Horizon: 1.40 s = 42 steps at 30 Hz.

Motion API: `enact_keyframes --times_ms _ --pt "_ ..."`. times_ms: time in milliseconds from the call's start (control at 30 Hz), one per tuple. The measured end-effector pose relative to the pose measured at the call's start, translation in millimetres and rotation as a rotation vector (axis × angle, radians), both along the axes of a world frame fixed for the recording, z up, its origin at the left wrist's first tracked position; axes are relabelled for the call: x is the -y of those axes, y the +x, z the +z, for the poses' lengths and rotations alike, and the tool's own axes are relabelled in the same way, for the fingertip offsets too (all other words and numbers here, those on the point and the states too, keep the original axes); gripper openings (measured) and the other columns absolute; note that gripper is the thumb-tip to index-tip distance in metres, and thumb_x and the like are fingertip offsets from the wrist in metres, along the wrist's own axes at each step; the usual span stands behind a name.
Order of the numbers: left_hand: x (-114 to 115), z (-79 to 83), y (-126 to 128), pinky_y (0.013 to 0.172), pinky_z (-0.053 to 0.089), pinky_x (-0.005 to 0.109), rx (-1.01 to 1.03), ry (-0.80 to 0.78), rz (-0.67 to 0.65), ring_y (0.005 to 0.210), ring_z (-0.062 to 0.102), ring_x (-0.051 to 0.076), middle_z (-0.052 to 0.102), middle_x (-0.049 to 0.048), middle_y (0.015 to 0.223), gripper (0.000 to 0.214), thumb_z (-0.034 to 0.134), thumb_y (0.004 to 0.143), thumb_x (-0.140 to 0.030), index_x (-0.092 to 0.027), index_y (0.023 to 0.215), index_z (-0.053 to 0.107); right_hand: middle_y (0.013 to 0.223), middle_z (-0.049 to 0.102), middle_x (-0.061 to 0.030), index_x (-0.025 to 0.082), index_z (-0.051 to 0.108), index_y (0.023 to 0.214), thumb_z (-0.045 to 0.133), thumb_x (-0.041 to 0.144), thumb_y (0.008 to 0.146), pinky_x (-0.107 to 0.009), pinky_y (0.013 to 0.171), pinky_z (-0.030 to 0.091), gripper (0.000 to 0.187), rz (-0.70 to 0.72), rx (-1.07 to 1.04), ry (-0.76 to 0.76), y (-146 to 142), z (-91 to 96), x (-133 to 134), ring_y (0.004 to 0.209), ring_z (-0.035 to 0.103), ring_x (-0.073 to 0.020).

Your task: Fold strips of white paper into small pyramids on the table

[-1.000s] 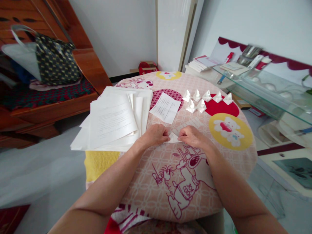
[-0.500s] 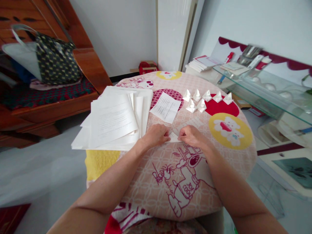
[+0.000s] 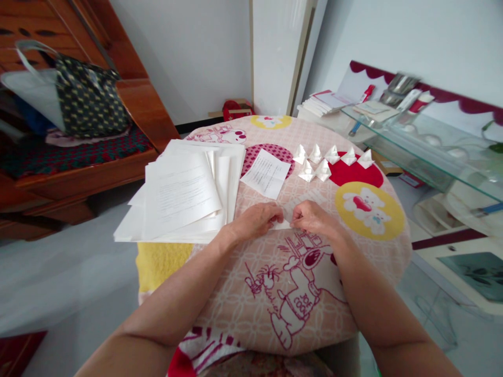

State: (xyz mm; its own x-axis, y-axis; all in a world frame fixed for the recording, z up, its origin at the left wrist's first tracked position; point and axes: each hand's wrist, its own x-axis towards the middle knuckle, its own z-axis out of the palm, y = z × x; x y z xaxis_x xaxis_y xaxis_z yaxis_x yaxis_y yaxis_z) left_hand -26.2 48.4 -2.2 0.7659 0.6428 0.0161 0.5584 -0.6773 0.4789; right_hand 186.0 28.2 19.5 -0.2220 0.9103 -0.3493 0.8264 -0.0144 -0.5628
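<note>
A small folded piece of white paper (image 3: 281, 225) lies on the cloth-covered table, partly hidden under my fingers. My left hand (image 3: 259, 219) has its fingers curled down on the paper's left and upper part. My right hand (image 3: 312, 216) pinches the paper's right corner. Just beyond them lies a pale printed strip (image 3: 306, 200). Farther off, a loose printed sheet (image 3: 266, 174) rests flat. Several folded paper boats (image 3: 315, 154) stand in two rows at the back right.
Left of my hands lies a big stack of white papers (image 3: 184, 193). A glass shelf (image 3: 424, 144) with cups and papers borders the table's right side. A wooden bench (image 3: 78, 173) with a patterned bag (image 3: 88, 97) stands at the left.
My left hand has shifted slightly right over the folded paper, closer to my right hand. More of the paper is covered. The boats and the stack stay in place.
</note>
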Motion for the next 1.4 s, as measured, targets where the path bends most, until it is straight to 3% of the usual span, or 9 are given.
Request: enact_keyframes --times_ms 167,367,767,1067,1167,1267,1400 --pt "-1.6 2.9 0.6 0.081 0.049 0.027 0.014 -0.037 0.018 0.086 0.064 0.016 0.07 0.004 0.093 0.035 0.053 0.078 0.002 -0.018 0.101 0.071 0.05 0.055 0.0036 0.017 0.065 0.069 0.066 0.012 0.076 -0.024 0.051 0.035 0.008 -0.064 -0.072 -0.082 -1.9 1.6 0.1 0.047 0.051 -0.0114" --pt "-1.5 5.1 1.4 0.081 0.049 0.028 0.002 -0.03 0.021 0.085 0.064 0.017 0.07 0.0035 0.089 0.036 0.052 0.077 0.002 -0.017 0.1 0.072 0.064 0.065 -0.0007 0.016 0.069 0.069 0.076 0.021 0.073 -0.026 0.058 0.037 0.009 -0.044 0.004 0.085 -15.7 -3.8 0.8 0.064 0.059 -0.0146" --pt "-1.5 6.6 1.2 0.081 0.048 0.028 0.002 -0.041 0.027 0.085 0.064 0.017 0.071 0.0034 0.089 0.034 0.054 0.078 0.002 -0.017 0.099 0.072 0.068 0.068 -0.0041 0.017 0.072 0.071 0.076 0.019 0.074 -0.028 0.06 0.036 0.006 -0.032 0.148 0.086 -26.3 4.0 4.5 0.068 0.061 -0.0173" --pt "-4.0 2.3 -1.2 0.082 0.048 0.028 0.028 -0.071 0.026 0.087 0.062 0.017 0.069 0.005 0.099 0.037 0.054 0.075 0.001 -0.017 0.103 0.07 0.052 0.053 0.0035 0.018 0.059 0.055 0.069 0.008 0.067 -0.024 0.052 0.033 0.019 -0.046 0.073 0.008 2.8 4.0 -2.4 0.054 0.05 -0.0114" --pt "-4.2 2.9 -2.0 0.083 0.048 0.029 0.045 -0.062 0.067 0.091 0.061 0.018 0.066 0.0066 0.105 0.044 0.056 0.073 -0.001 -0.016 0.113 0.066 0.052 0.055 0.0032 0.018 0.06 0.06 0.067 0.016 0.075 -0.025 0.05 0.033 0.016 -0.082 -0.089 -0.046 6.3 2.9 -3.1 0.049 0.049 -0.0108" --pt "-4.2 4.9 -2.5 0.081 0.047 0.03 0.048 -0.092 0.062 0.089 0.059 0.018 0.063 0.0062 0.103 0.044 0.058 0.073 -0.004 -0.016 0.114 0.065 0.057 0.061 0.0006 0.017 0.064 0.067 0.063 0.024 0.082 -0.025 0.051 0.034 0.017 -0.125 -0.239 0.001 0.9 -0.6 -3.4 0.051 0.052 -0.0116" --pt "-4.8 5.1 -2.2 0.073 0.042 0.03 0.087 -0.145 0.111 0.078 0.055 0.016 0.061 0.0018 0.089 0.035 0.061 0.071 -0.006 -0.016 0.105 0.064 0.059 0.061 0.0009 0.016 0.068 0.066 0.068 0.026 0.077 -0.026 0.057 0.035 0.015 -0.037 -0.285 0.121 -7.4 -7.0 -4.4 0.058 0.052 -0.0121"
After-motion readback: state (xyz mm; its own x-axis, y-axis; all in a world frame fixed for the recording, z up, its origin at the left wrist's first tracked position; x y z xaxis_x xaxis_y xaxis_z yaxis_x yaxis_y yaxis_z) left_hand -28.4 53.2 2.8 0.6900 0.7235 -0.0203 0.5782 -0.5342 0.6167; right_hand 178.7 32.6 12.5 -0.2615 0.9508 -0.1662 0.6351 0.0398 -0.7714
